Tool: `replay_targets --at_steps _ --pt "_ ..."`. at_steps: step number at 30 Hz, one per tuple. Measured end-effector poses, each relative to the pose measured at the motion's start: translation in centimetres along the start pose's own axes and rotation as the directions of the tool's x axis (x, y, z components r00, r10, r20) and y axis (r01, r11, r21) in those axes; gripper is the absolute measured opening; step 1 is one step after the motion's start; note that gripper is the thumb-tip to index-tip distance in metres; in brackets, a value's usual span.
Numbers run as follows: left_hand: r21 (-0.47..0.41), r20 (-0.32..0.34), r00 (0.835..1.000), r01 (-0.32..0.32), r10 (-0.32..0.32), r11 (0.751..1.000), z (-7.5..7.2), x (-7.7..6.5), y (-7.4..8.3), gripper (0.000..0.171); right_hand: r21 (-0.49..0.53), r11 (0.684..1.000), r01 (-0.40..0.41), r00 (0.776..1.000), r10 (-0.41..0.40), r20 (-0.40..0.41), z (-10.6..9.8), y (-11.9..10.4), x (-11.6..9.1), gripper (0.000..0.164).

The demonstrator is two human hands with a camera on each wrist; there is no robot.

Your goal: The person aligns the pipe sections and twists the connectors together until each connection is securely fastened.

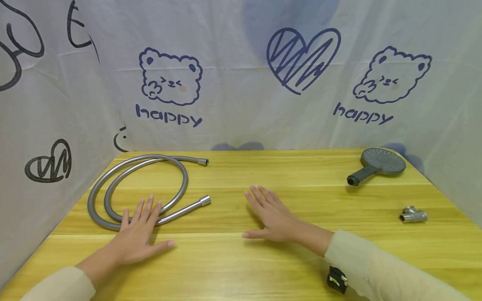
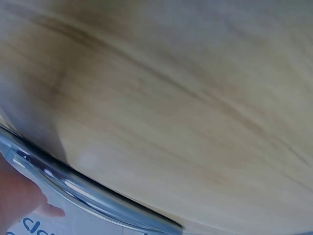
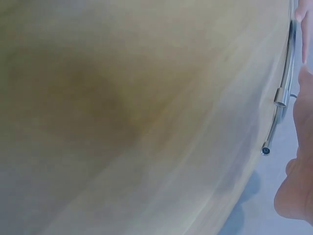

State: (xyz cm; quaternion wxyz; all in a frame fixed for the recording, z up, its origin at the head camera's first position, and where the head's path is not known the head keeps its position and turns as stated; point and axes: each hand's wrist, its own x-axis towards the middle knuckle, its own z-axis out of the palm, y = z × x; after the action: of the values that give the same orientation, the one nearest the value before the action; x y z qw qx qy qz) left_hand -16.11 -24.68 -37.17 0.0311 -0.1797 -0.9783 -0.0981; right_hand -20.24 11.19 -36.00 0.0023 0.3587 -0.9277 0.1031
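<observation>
1 hose (2 ends), 1 showerhd, 1 ftg

Free lane between hose and shower head, right fingers intruding (near side), cloth wall closing the back

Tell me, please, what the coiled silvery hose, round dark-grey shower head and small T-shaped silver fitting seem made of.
The hose: glossy, likely metal or metal-look plastic, from its bright streaks. The shower head: probably plastic, dull-finished, given its soft shading. The fitting: apparently polished metal, from its highlights.
</observation>
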Motion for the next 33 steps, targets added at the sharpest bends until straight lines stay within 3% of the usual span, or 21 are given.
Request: replay_targets --at_steps 7,33 --pt "0.005 -0.009 1.000 -0.026 0.026 1.000 -0.2 -0.1 -0.7 0.101 -0.006 1.000 0.026 1.000 -0.026 0.011 0.3 -0.3 1.0 0.096" --pt "0.003 -0.003 1.000 -0.027 0.027 1.000 -0.5 -0.9 -1.7 0.101 -0.009 1.000 0.026 0.999 -0.026 0.033 0.7 -0.9 2.9 0.095"
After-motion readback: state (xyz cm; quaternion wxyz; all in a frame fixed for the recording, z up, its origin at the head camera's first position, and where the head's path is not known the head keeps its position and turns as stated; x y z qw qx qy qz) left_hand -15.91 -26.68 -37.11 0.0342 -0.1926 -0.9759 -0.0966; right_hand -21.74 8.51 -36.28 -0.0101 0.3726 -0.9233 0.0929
